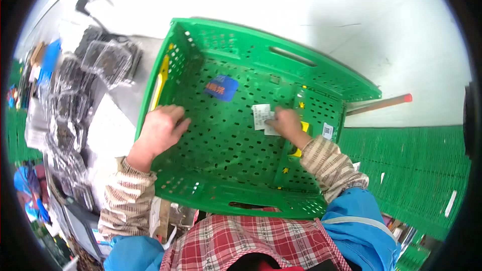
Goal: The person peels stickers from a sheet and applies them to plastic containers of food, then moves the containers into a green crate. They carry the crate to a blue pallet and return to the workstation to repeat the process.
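**Checked apron (246, 236), green crate (246, 42) and my two hands, viewed from above**

Nearest the camera, my red-and-white checked apron spans the lower edge, with blue sleeves (361, 221) at both sides and patterned cuffs (125, 198) over my forearms. Directly beyond it lies the crate, open side up, its perforated floor facing me.

My left hand (161, 129) reaches across the crate's left wall, just below a yellow handle (160, 83); its fingers are curled together with the thumb slightly apart, and I cannot tell whether they clamp the wall. My right hand (287, 122) is inside the crate, towards its right end, fingers drawn together at two white paper slips (260, 115), which overlap one another; whether thumb and finger pinch the paper or merely press it cannot be told.

Also on the crate floor, above and left of the slips, is a blue label (223, 88) with orange lettering. Right of my hand, a small white sticker (328, 131) bears a square code.

Surroundings: clear plastic boxes (108, 60) and a white sheet (108, 123) at left; a red-tipped stick (379, 104) beyond the crate's right end; below that, a green slatted stack (401, 170).
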`<state>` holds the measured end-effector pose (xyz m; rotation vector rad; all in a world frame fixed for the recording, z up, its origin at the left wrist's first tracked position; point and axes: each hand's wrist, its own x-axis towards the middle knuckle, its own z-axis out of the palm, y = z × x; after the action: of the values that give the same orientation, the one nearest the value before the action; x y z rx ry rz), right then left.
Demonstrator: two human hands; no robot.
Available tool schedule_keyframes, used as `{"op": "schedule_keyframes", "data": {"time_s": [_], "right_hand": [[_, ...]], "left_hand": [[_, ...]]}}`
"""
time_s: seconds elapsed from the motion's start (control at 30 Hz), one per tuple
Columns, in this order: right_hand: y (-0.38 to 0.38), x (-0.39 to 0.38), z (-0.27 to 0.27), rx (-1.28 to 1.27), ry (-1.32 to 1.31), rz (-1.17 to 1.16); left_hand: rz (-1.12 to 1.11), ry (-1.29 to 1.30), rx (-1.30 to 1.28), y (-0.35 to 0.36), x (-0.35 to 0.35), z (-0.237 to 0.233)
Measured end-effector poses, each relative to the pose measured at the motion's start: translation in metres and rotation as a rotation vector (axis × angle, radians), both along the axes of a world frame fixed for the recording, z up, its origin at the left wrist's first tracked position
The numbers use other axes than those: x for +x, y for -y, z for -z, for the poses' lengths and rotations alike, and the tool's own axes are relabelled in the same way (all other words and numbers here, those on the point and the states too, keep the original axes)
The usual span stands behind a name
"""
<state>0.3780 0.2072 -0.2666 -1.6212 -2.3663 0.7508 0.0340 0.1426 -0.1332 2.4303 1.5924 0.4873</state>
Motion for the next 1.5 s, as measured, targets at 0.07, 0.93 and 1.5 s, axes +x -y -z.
{"op": "schedule_keyframes", "data": {"time_s": [0.07, 0.93, 1.5], "right_hand": [[0.013, 0.000, -0.014, 0.183, 0.169, -0.175], [0.117, -0.285, -0.233, 0.011, -0.537, -0.332], [0.185, -0.855, -0.092, -0.428, -0.286, -0.574]], "left_hand": [[-0.007, 0.007, 0.089, 0.001, -0.001, -0.006], [-1.153, 0.700, 0.406, 0.183, -0.291, 0.026], [-1.741, 0.170, 0.451, 0.401, -0.592, 0.090]]}}
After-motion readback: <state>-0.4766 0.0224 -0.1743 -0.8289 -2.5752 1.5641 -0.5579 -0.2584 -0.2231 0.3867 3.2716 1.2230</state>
